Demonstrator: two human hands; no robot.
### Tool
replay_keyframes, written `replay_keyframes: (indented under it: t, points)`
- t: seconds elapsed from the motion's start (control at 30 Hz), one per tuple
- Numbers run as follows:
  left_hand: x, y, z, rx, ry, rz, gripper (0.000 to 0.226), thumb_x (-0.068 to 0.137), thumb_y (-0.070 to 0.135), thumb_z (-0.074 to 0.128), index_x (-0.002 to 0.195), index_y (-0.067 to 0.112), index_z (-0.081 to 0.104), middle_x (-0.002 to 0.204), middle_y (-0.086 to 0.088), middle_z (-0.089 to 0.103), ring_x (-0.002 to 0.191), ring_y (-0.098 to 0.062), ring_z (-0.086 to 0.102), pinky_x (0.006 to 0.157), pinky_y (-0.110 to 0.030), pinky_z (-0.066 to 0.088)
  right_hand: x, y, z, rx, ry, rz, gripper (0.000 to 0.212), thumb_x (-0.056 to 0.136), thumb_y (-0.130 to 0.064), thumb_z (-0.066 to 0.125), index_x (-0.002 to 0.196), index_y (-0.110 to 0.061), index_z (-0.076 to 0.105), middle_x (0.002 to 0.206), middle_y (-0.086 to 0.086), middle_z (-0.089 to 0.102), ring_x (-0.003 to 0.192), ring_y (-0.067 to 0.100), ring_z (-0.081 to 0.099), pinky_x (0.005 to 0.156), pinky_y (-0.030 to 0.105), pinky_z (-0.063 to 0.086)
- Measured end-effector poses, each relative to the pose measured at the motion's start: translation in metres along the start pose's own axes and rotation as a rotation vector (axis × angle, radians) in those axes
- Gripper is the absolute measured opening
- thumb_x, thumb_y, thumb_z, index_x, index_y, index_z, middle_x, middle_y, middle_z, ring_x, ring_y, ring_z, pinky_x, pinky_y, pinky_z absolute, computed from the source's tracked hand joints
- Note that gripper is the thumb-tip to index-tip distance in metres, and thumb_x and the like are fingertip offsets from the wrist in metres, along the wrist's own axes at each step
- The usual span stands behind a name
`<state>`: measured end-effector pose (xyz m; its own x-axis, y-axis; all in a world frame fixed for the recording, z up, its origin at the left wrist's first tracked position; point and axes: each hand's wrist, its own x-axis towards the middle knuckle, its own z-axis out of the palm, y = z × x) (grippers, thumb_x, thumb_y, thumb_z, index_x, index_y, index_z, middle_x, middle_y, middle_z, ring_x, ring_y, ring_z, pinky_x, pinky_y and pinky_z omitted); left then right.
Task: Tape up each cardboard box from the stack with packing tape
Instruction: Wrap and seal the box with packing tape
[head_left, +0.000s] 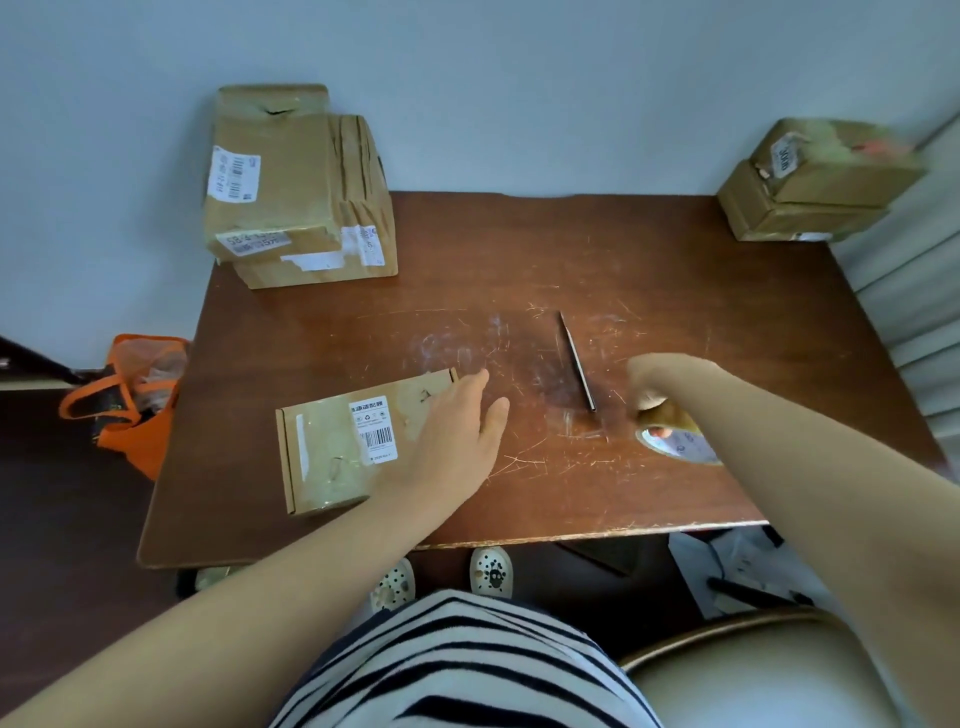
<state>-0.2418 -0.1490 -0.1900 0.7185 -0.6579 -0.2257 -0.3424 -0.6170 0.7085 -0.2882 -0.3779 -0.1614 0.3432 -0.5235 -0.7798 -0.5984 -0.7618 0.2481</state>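
Bare table (675, 270) between box stacks (296, 208) (815, 182); knife (576, 361) lies mid-table.

A scratched brown table (675, 270) is standing against a pale wall (519, 93). A thin dark blade (576, 361) is lying near the table's middle, slanting toward the front edge. On the floor off the left edge, an orange bag (135, 410) is sitting open. Two white slippers (491, 571) with dark dots are showing just under the front edge, above a striped top (457, 665). A pale-seated chair (753, 675) is standing by the front right corner, with white clutter (727, 571) lying on the floor beside it.
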Motion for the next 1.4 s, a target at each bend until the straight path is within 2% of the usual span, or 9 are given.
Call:
replay_keyframes:
  t: [0.13,0.27,0.43,0.57,0.73,0.9,1.07,1.27,1.4]
  points:
    - [-0.001,0.014,0.015,-0.599,-0.197,-0.418,0.034,0.1,0.021,0.045,0.131,0.008,0.054,0.116,-0.005,0.065,0.101,-0.015,0.06,0.088,-0.029,0.053,-0.027,-0.019,0.007,-0.086,0.14,-0.019,0.009,0.081,-0.008,0.055,0.083,-0.015,0.06,0.078,-0.003,0.059,0.073,0.021,0.058,0.054,0.029,0.04]
    - [0.003,0.029,0.026,-1.115,-0.434,-0.884,0.043,0.099,0.027,0.05,0.129,-0.005,0.05,0.105,-0.015,0.066,0.09,-0.02,0.061,0.068,-0.028,0.053,-0.07,-0.039,-0.004,-0.064,0.184,-0.061,0.016,0.089,-0.015,0.049,0.073,-0.018,0.049,0.074,-0.005,0.051,0.067,0.016,0.05,0.067,0.032,0.041]
    - [0.011,0.033,0.032,-1.621,-0.457,-1.062,0.039,0.095,0.028,0.059,0.111,-0.007,0.057,0.104,-0.017,0.061,0.096,-0.023,0.057,0.088,-0.032,0.051,-0.116,-0.037,-0.016,0.078,0.241,-0.135,0.028,0.086,-0.022,0.055,0.061,-0.016,0.046,0.062,-0.003,0.046,0.056,0.015,0.045,0.06,0.031,0.04]
    - [0.019,0.031,0.023,-1.739,-0.321,-1.0,0.012,0.094,0.01,0.058,0.09,-0.002,0.06,0.081,-0.01,0.06,0.073,-0.016,0.055,0.076,-0.026,0.052,-0.135,-0.03,-0.01,0.279,0.275,-0.156,0.022,0.086,-0.021,0.059,0.069,-0.008,0.061,0.064,0.005,0.043,0.06,0.018,0.042,0.052,0.026,0.033]
    - [0.039,0.009,-0.019,-1.413,-0.174,-0.794,0.014,0.088,0.017,0.067,0.084,0.004,0.063,0.068,-0.004,0.063,0.065,-0.012,0.06,0.069,-0.022,0.054,-0.139,-0.048,0.024,0.62,0.325,-0.182,0.036,0.089,-0.037,0.063,0.083,-0.002,0.069,0.074,0.014,0.064,0.063,0.021,0.057,0.063,0.031,0.049]
    - [0.06,-0.025,-0.057,-0.873,0.027,-0.516,0.006,0.09,0.01,0.062,0.084,0.01,0.064,0.064,0.002,0.07,0.073,-0.018,0.063,0.061,-0.025,0.047,-0.138,-0.093,0.064,1.221,0.265,-0.316,0.005,0.087,-0.024,0.067,0.088,-0.023,0.072,0.072,0.009,0.072,0.06,0.018,0.063,0.069,0.038,0.06]
    - [0.071,-0.051,-0.068,-0.618,0.057,-0.407,0.006,0.089,0.011,0.059,0.085,0.015,0.06,0.072,0.003,0.069,0.068,-0.009,0.061,0.056,-0.021,0.042,-0.129,-0.117,0.098,1.512,0.133,-0.518,0.071,0.09,-0.007,0.061,0.144,-0.042,0.031,0.072,-0.003,0.063,0.063,0.016,0.056,0.07,0.032,0.054]
    - [0.078,-0.079,-0.057,-0.406,0.081,-0.327,0.021,0.084,0.022,0.07,0.065,0.028,0.065,0.081,0.01,0.065,0.091,-0.02,0.062,0.087,-0.036,0.049,-0.116,-0.131,0.115,1.474,0.427,-0.394,0.015,0.091,-0.015,0.063,0.101,-0.021,0.072,0.075,-0.009,0.07,0.057,0.006,0.061,0.06,0.023,0.053]
    - [0.075,-0.084,-0.047,-0.233,0.105,-0.353,0.01,0.089,0.033,0.066,0.082,0.026,0.068,0.094,0.009,0.067,0.094,-0.017,0.054,0.098,-0.032,0.026,-0.114,-0.142,0.119,1.338,0.436,-0.336,0.014,0.093,-0.02,0.06,0.1,-0.019,0.072,0.055,-0.018,0.063,0.038,0.003,0.053,0.051,0.014,0.047]
